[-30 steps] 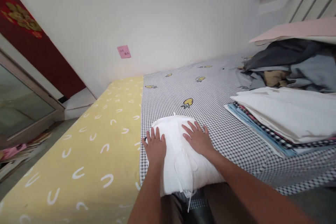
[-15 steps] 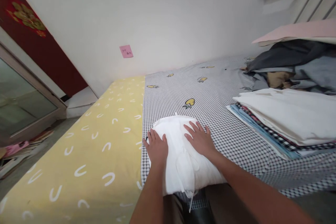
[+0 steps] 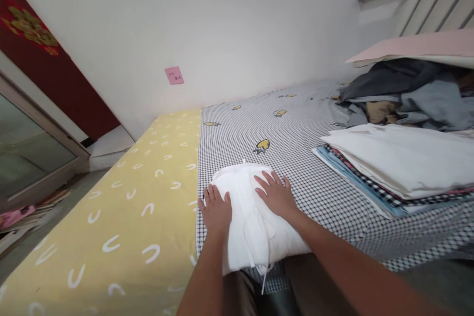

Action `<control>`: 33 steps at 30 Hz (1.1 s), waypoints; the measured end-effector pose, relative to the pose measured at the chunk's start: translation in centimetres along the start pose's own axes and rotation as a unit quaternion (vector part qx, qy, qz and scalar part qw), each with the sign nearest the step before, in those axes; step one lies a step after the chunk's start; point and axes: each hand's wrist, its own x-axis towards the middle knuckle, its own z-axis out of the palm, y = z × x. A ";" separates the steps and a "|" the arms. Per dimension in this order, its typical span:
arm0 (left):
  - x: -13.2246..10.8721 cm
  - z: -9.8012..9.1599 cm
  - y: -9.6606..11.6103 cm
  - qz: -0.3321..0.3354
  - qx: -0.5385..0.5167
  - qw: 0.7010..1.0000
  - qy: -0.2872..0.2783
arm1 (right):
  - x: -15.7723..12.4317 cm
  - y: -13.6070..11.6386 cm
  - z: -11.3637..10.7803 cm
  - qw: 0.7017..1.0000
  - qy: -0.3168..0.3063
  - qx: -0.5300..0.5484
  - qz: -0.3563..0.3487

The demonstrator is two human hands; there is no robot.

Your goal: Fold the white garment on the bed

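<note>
"Where's the white cloth (image 3: 240,212)?"

"Right before me, folded on the checked sheet (image 3: 237,138), its string (image 3: 264,281) hanging below the near edge."

"How do you touch it?"

"My left hand (image 3: 217,210) lies flat along its left side and my right hand (image 3: 276,196) flat on its right, fingers spread, gripping nothing."

"And around it?"

"Yellow sheet (image 3: 144,190) on the left, a folded stack (image 3: 400,160) on the right."

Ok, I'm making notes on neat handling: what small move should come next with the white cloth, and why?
I'd probably tuck the loose cord up onto the white cloth: it dangles past the near edge, and neither the left hand nor the right hand, both resting on the cloth, touches it.
</note>
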 end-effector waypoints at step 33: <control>-11.2 -2.9 -11.4 -0.060 -0.415 0.907 0.024 | -11.1 3.0 -4.0 0.963 0.079 0.252 -0.058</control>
